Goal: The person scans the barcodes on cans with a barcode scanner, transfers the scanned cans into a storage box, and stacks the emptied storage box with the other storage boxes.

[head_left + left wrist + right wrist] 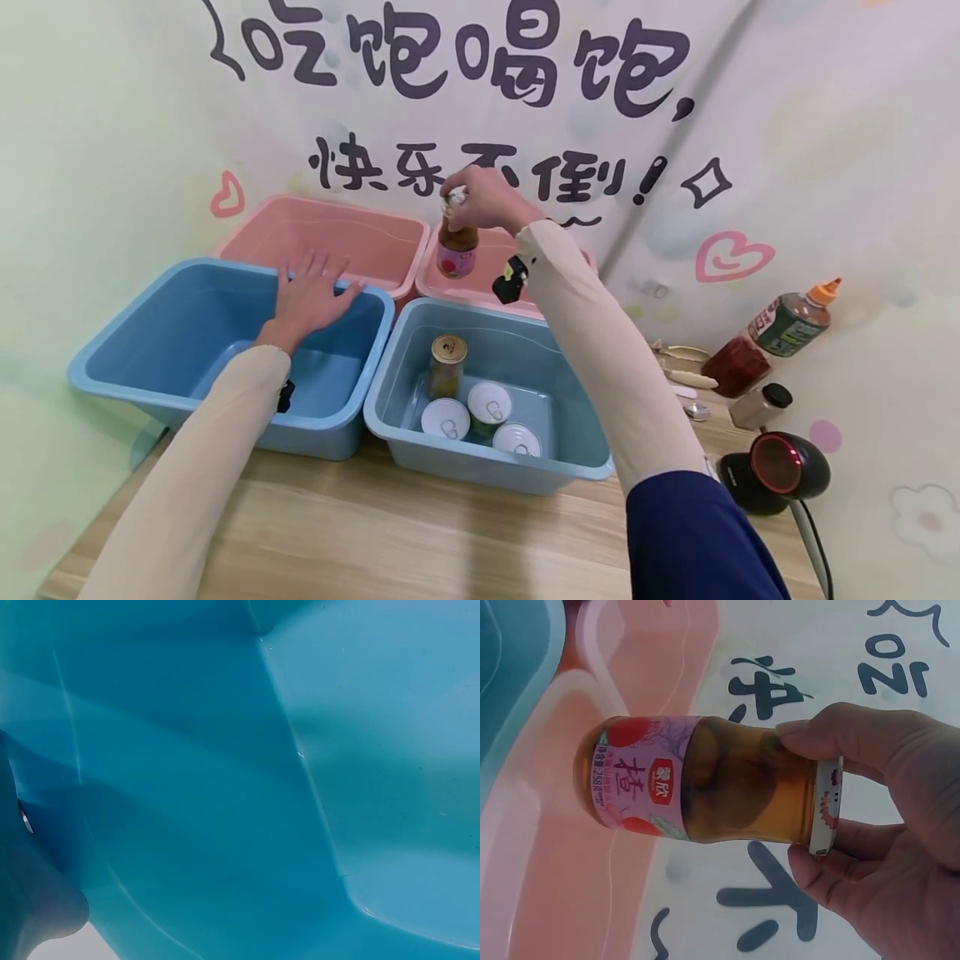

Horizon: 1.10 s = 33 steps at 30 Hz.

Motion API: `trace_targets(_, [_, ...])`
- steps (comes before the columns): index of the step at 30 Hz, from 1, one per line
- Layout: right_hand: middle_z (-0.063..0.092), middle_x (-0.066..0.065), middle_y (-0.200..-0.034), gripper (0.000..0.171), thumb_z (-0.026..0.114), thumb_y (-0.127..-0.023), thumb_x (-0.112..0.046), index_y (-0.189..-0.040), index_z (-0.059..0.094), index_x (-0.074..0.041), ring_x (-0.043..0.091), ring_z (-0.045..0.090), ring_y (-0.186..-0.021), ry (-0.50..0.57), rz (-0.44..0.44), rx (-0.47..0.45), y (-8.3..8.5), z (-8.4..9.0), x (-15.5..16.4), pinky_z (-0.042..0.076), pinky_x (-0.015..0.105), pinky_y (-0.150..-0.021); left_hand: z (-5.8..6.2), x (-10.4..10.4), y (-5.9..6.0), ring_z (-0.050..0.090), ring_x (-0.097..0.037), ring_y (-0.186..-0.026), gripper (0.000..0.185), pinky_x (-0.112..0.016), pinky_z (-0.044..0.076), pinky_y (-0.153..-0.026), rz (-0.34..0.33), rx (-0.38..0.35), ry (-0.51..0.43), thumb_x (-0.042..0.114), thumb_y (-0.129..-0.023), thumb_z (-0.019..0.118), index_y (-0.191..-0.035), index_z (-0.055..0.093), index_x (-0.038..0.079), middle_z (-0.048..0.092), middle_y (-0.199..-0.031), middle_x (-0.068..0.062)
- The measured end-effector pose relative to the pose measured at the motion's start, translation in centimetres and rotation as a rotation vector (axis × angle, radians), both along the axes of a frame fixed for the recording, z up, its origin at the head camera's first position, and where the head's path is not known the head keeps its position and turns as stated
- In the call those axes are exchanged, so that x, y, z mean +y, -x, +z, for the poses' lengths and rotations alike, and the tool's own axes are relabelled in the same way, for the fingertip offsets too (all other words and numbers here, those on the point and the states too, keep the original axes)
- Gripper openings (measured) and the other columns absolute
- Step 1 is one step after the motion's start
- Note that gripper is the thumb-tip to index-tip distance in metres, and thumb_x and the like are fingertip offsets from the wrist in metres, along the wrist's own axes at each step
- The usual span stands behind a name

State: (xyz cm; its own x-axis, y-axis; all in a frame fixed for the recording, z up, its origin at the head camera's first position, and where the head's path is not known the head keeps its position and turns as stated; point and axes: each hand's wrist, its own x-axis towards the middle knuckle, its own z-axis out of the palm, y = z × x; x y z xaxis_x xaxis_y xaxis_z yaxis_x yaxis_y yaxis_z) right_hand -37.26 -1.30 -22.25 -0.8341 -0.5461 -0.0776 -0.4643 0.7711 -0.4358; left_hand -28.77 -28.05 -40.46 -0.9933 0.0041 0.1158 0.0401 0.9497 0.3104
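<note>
My right hand (486, 200) grips a glass jar (457, 257) near its lid, holding it upright above the right pink bin (491, 287). In the right wrist view, thumb and fingers close around the white patterned lid (826, 806). The jar has a pink label with red fruit and amber contents with darker pieces inside. My left hand (306, 296) lies with fingers spread over the far rim of the left blue bin (217, 408). Only a bit of that hand (52, 900) shows in the left wrist view, beside the blue wall.
The right blue bin (487, 475) holds a tall can (447, 367) and several white-topped pull-tab cans (490, 402). Behind the left blue bin stands a pink bin (330, 221). At right are a sauce bottle (780, 333), a small shaker (759, 408), cutlery (686, 377) and a black device (780, 471).
</note>
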Motion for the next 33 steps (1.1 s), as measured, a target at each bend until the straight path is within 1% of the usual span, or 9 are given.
trace_targets(4, [0.057,0.012,-0.137,0.051,0.069,-0.089,-0.011,-0.139,0.059,-0.015,0.025,0.062,-0.106,0.05,0.01,0.005,0.0,-0.5,-1.9,0.057,0.03,-0.09,0.1,-0.2,0.0,0.006,-0.046,-0.153,0.078,-0.072,-0.007,-0.117,0.003,0.002,-0.003,0.061,-0.099,0.037,-0.158,0.026,0.011,0.016,-0.165,-0.026])
trace_targets(8, [0.056,0.011,-0.139,0.051,0.069,-0.09,-0.013,-0.139,0.059,-0.015,0.024,0.057,-0.112,0.114,0.029,0.058,0.1,-1.3,-3.5,0.057,0.03,-0.089,0.2,-0.1,0.0,0.007,-0.046,-0.153,0.079,-0.072,-0.008,-0.117,0.005,0.013,-0.017,0.062,-0.098,0.037,-0.157,0.029,0.01,0.017,-0.164,-0.025])
trace_targets(13, [0.059,0.009,-0.137,0.051,0.07,-0.089,-0.013,-0.139,0.06,-0.016,0.023,0.056,-0.114,0.194,0.029,0.081,0.1,-2.7,-5.2,0.058,0.029,-0.087,0.0,-0.1,0.0,0.007,-0.046,-0.153,0.079,-0.072,-0.007,-0.117,0.003,0.01,-0.002,0.062,-0.098,0.037,-0.157,0.029,0.011,0.018,-0.165,-0.025])
trace_targets(18, [0.062,0.008,-0.135,0.05,0.072,-0.089,-0.015,-0.137,0.061,-0.016,0.021,0.057,-0.113,0.221,0.059,0.114,0.0,-4.4,-6.7,0.058,0.027,-0.085,-0.1,-0.2,-0.1,0.006,-0.046,-0.154,0.079,-0.071,-0.008,-0.117,0.004,0.0,0.005,0.063,-0.098,0.036,-0.158,0.027,0.011,0.016,-0.165,-0.025])
trace_targets(23, [0.062,0.009,-0.134,0.048,0.072,-0.089,-0.014,-0.137,0.061,-0.014,0.021,0.058,-0.111,0.226,0.09,0.105,-0.2,-6.2,-8.0,0.057,0.026,-0.085,-0.2,-0.5,-0.2,0.008,-0.046,-0.154,0.081,-0.071,-0.008,-0.118,0.004,0.013,0.004,0.066,-0.097,0.035,-0.157,0.029,0.012,0.018,-0.166,-0.022])
trace_targets(26, [0.063,0.008,-0.132,0.048,0.073,-0.09,-0.016,-0.136,0.061,-0.015,0.021,0.058,-0.109,0.231,0.092,0.088,-0.1,-7.4,-8.6,0.057,0.025,-0.084,-0.1,-0.5,-0.3,0.008,-0.046,-0.153,0.081,-0.071,-0.008,-0.118,0.007,0.019,0.001,0.066,-0.098,0.035,-0.157,0.03,0.012,0.018,-0.166,-0.022])
trace_targets(30, [0.066,0.005,-0.126,0.045,0.073,-0.09,-0.017,-0.135,0.063,-0.017,0.017,0.062,-0.102,0.281,0.099,0.065,0.2,-9.2,-8.9,0.057,0.022,-0.08,-0.1,-0.4,-0.4,0.007,-0.045,-0.154,0.079,-0.071,-0.008,-0.118,0.008,0.012,0.0,0.063,-0.098,0.036,-0.158,0.028,0.012,0.018,-0.166,-0.022])
trace_targets(33, [0.068,0.002,-0.123,0.044,0.073,-0.09,-0.016,-0.133,0.065,-0.021,0.015,0.064,-0.097,0.313,0.118,0.055,0.5,-10.3,-8.9,0.056,0.02,-0.078,-0.2,-0.4,-0.3,0.008,-0.045,-0.154,0.076,-0.071,-0.006,-0.118,0.009,0.013,0.003,0.06,-0.099,0.037,-0.158,0.028,0.013,0.019,-0.165,-0.023])
